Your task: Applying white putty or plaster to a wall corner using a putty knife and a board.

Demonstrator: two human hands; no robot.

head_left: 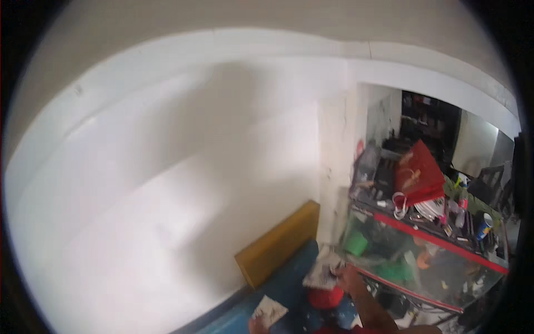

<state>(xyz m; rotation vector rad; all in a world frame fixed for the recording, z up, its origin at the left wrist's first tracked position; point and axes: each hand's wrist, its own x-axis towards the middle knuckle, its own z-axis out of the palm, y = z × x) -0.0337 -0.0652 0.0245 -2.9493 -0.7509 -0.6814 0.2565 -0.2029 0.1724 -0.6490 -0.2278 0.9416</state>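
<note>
At the lower edge my left hand (258, 324) is closed on the edge of a small, flat off-white piece (271, 310) with dark specks. Farther right, my right hand (347, 279) has its fingers curled at the edge of a larger flat pale piece (321, 271) marked with grey smears. Blur hides exactly what those fingers grip. Just below that larger piece shows a red rounded container (325, 298), partly covered by it.
A white wall (139, 222) fills the left and middle. Against it stand a yellow-brown panel (281, 242) and a blue surface (239, 317). On the right is a glass-fronted counter (434, 267) with red trim, cluttered on top, with a red bag (418, 175).
</note>
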